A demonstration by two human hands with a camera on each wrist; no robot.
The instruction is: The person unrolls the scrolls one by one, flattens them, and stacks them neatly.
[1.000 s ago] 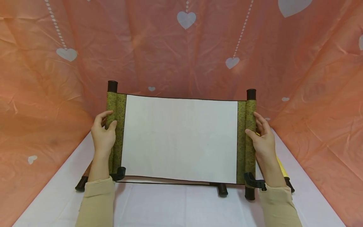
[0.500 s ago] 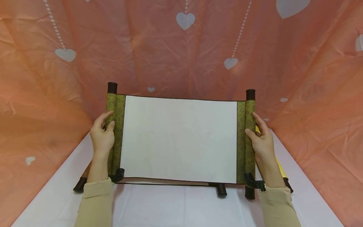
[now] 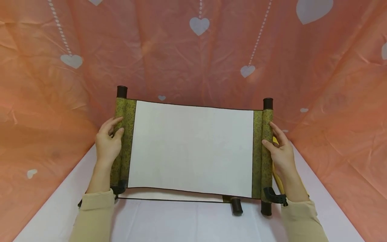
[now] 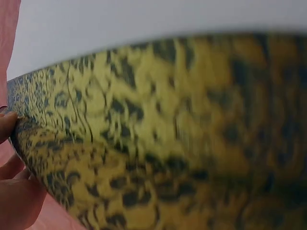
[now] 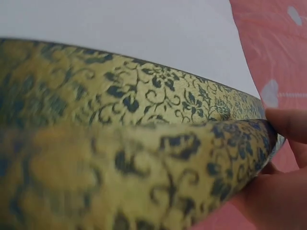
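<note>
An unrolled scroll (image 3: 191, 148) with a blank white sheet and olive-gold patterned borders is held upright over the table. My left hand (image 3: 108, 143) grips its left roller (image 3: 121, 134), fingers curled round it. My right hand (image 3: 279, 151) grips the right roller (image 3: 267, 141) the same way. Dark knobs cap the rollers top and bottom. In the left wrist view the patterned border (image 4: 158, 143) fills the frame, fingertips (image 4: 7, 127) at its left edge. In the right wrist view the rolled border (image 5: 144, 153) sits close, fingers (image 5: 288, 127) at the right.
A white table (image 3: 187, 222) lies beneath. Another dark roller end (image 3: 236, 205) lies on it under the scroll's bottom edge. A yellow rolled item (image 3: 276, 168) shows behind my right hand. Orange cloth with white hearts (image 3: 199, 47) walls in the back and both sides.
The scroll has tilted slightly, its bottom edge lifting to show a second sheet edge beneath. Both hands keep their hold on the rollers.
</note>
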